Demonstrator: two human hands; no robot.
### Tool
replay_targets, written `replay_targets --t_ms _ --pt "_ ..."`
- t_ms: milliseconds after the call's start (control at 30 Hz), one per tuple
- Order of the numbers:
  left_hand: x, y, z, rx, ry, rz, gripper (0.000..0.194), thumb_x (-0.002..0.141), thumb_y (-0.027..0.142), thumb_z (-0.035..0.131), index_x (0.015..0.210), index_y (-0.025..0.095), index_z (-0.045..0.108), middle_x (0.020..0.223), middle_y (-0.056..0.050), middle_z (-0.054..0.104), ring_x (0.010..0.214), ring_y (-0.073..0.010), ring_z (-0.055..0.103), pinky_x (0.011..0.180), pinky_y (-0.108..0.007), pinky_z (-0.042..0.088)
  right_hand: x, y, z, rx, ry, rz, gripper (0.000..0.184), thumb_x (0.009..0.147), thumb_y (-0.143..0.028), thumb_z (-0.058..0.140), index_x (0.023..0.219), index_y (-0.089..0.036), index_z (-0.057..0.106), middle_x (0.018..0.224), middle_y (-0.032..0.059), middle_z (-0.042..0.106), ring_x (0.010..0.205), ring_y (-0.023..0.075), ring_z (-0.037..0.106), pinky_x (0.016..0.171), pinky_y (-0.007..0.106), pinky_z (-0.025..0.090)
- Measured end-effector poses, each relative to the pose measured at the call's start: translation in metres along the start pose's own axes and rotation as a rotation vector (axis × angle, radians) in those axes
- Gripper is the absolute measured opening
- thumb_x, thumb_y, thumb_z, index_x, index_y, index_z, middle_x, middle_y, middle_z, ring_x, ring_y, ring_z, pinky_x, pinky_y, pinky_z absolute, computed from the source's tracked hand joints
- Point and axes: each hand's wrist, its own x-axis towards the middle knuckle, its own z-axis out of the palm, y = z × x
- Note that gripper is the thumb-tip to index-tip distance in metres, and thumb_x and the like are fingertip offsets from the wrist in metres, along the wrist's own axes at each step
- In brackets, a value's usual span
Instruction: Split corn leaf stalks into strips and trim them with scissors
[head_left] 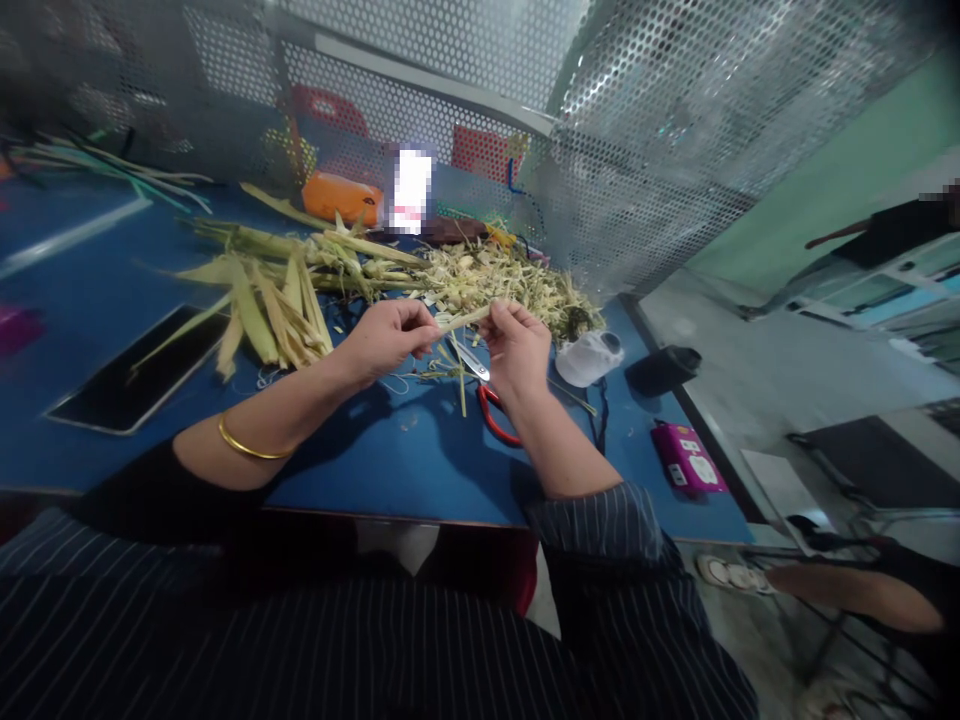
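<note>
A short pale-green strip of plant leaf (466, 319) is stretched between my two hands above the blue table. My left hand (386, 340) pinches its left end, and my right hand (516, 345) pinches the other. Below the strip lie scissors with red handles (495, 418), their blades partly covered by thin green scraps (463, 390). Long corn-husk-like leaves (259, 310) are piled beyond my left hand. Behind my right hand spreads a heap of shredded pale trimmings (502, 275).
On the right stand a white thread spool (589, 360), a black spool (664, 370) and a purple packet (688, 458). A dark flat panel (142, 370) lies left. An orange pouch (341, 198) sits by the perforated metal screen (450, 70). Other people (862, 590) are at the right.
</note>
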Motion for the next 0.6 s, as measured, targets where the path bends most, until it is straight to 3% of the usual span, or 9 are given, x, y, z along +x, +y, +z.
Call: replay_targets --t_ms 400,600 --pt "0.005 0.001 -0.013 0.132 0.028 0.024 0.013 0.074 0.025 0.066 0.066 0.015 0.059 0.055 0.000 0.057 0.052 -0.0098 0.052 0.054 -0.023 0.040 0.007 -0.002 -0.004 0.047 -0.039 0.092 0.017 0.067 -0.028 0.074 0.073 -0.021 0.060 0.063 -0.0044 0.059 0.060 0.0084 0.058 0.055 0.021 0.049" --pt "0.009 0.000 -0.022 0.293 0.102 0.064 0.013 0.075 0.025 0.066 0.067 0.016 0.062 0.058 -0.001 0.060 0.055 -0.0120 0.054 0.056 -0.025 0.040 0.001 -0.008 -0.003 -0.107 -0.139 -0.111 0.022 0.068 -0.031 0.076 0.072 -0.023 0.055 0.066 -0.0059 0.054 0.058 0.0075 0.054 0.058 0.023 0.050"
